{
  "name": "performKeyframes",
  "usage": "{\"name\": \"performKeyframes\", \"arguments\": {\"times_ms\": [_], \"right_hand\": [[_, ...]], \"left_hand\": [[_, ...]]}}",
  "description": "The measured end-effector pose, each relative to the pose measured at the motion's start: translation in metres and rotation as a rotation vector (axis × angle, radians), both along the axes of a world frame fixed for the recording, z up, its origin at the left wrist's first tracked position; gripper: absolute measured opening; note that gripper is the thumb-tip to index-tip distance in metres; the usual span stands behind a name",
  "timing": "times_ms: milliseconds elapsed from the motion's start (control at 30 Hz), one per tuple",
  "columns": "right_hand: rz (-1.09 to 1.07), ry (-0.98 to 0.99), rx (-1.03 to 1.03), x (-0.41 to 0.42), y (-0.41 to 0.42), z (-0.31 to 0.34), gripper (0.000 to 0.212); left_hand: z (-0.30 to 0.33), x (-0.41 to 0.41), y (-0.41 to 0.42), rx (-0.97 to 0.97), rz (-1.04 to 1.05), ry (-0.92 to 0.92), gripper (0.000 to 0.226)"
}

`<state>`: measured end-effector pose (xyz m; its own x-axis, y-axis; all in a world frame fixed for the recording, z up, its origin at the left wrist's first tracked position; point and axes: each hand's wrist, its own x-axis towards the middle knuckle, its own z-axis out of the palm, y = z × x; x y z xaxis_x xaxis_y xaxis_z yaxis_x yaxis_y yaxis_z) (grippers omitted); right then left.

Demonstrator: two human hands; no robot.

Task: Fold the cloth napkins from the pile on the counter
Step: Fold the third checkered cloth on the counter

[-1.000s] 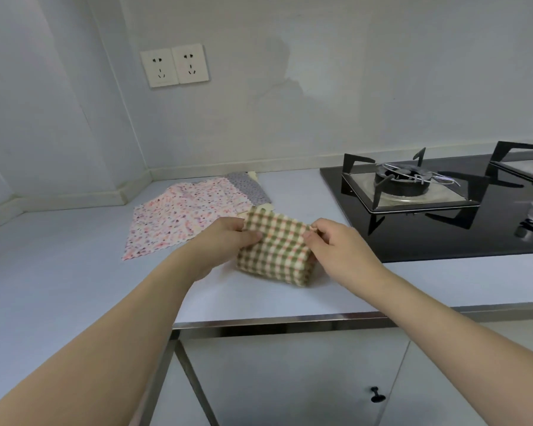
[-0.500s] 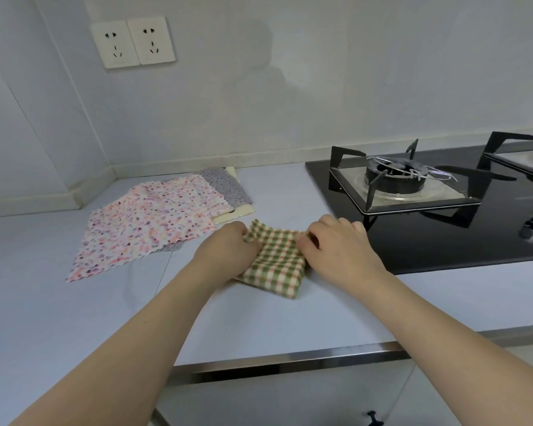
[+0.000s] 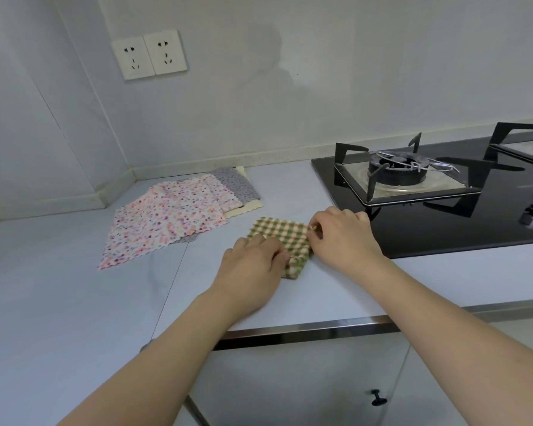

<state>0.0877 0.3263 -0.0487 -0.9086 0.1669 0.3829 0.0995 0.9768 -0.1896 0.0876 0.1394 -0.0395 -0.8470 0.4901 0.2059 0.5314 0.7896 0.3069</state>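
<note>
the pale blue-grey table (image 3: pixel 74 302) carries everything, with a black glass gas hob (image 3: pixel 443 222) set into its right side. on the far left of the table lies the pile of unfolded cloth napkins (image 3: pixel 166 222), a pink floral one on top, grey and cream ones showing beneath.

the green-and-cream checked cloth napkin (image 3: pixel 279 232) lies near the front edge, just right of the pile, already folded into a small packet. the left hand (image 3: pixel 253 265) has its fingers curled onto the near left edge, gripping it; the right hand (image 3: pixel 342 238) pinches the right edge between thumb and fingers.

recommended procedure: align the edges squarely, keep both grips until the layers match, then press the crease flat against the table.

no containers are visible; a cabinet door below is closed.
</note>
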Motion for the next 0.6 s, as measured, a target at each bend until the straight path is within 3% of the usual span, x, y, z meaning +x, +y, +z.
{"name": "performKeyframes", "arguments": {"times_ms": [167, 267, 433, 600], "right_hand": [[-0.005, -0.038, 0.008, -0.002, 0.000, 0.001, 0.029], [0.001, -0.036, 0.012, -0.001, 0.000, 0.001, 0.027], [-0.008, -0.019, 0.040, 0.001, -0.003, 0.001, 0.029], [0.001, -0.059, 0.066, 0.002, -0.006, 0.002, 0.030]], "left_hand": [[0.004, 0.001, 0.009, 0.063, 0.104, -0.057, 0.028], [0.006, -0.002, 0.010, 0.008, 0.108, -0.068, 0.027], [0.016, -0.004, 0.006, -0.075, 0.056, -0.241, 0.029], [0.017, -0.002, 0.007, -0.125, 0.040, -0.258, 0.042]]}}
